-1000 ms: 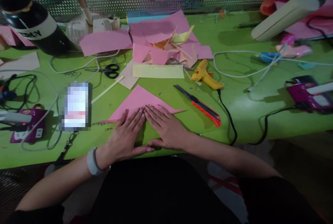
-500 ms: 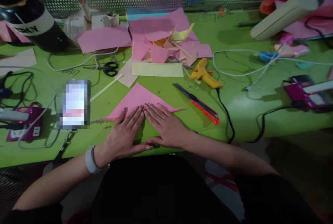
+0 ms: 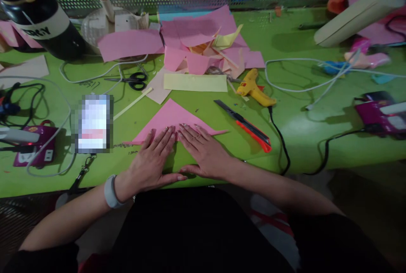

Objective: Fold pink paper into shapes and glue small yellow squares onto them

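Observation:
A pink sheet of paper (image 3: 171,114), folded into a triangle, lies on the green table (image 3: 196,158) with its peak pointing away from me. My left hand (image 3: 154,161) rests flat on its lower edge, fingers stretched out. Beside it, my right hand (image 3: 204,152) also lies flat, fingertips on the paper's near edge. Both thumbs point inward and nearly meet below the paper. Part of the folded edge is hidden under my fingers. To the right of the paper is a red and black utility knife (image 3: 244,125).
Behind the paper are a pale yellow strip (image 3: 195,82), black scissors (image 3: 136,81), a yellow glue gun (image 3: 253,89) and a heap of pink paper (image 3: 203,31). A phone (image 3: 93,124) lies left. Purple power sockets (image 3: 36,148) with cables, a dark bottle (image 3: 47,23) and a cream roll (image 3: 358,17) stand around.
Both hands stay flat on the folded paper, almost unmoved. The whole view has shifted slightly, so the table's things appear a little further right and higher.

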A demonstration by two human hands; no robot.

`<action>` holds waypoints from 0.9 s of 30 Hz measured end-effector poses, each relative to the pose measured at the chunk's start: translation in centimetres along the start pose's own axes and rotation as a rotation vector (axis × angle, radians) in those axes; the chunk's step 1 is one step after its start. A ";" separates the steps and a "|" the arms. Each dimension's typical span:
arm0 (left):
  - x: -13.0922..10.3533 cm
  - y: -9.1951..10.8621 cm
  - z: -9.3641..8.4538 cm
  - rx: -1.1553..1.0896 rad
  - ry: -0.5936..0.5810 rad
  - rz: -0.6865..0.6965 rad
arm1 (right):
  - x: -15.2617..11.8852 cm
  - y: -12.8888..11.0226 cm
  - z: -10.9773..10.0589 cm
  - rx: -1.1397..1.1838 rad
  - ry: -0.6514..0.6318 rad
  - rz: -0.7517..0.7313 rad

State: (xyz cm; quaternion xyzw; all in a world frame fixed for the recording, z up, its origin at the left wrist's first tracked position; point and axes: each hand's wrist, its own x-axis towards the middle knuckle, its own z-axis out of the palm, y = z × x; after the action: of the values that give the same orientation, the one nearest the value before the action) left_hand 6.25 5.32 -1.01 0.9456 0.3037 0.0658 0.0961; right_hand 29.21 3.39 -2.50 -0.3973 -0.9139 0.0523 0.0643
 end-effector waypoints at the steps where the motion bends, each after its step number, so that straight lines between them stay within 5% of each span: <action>1: -0.1 -0.1 0.0 0.003 0.001 -0.003 | 0.0 0.0 0.0 0.000 -0.002 0.001; 14: -1.3 -0.8 -0.5 -0.004 0.008 -0.054 | -0.9 1.0 -0.5 0.029 -0.051 0.045; 27: -3.9 -2.5 -1.7 0.054 -0.018 -0.169 | -5.7 3.3 -0.5 -0.026 -0.022 0.224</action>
State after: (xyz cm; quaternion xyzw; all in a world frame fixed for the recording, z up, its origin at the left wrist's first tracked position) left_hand 1.36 5.26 -0.14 0.9195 0.3830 0.0410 0.0786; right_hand 35.57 1.49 -2.93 -0.4970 -0.8651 0.0518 0.0431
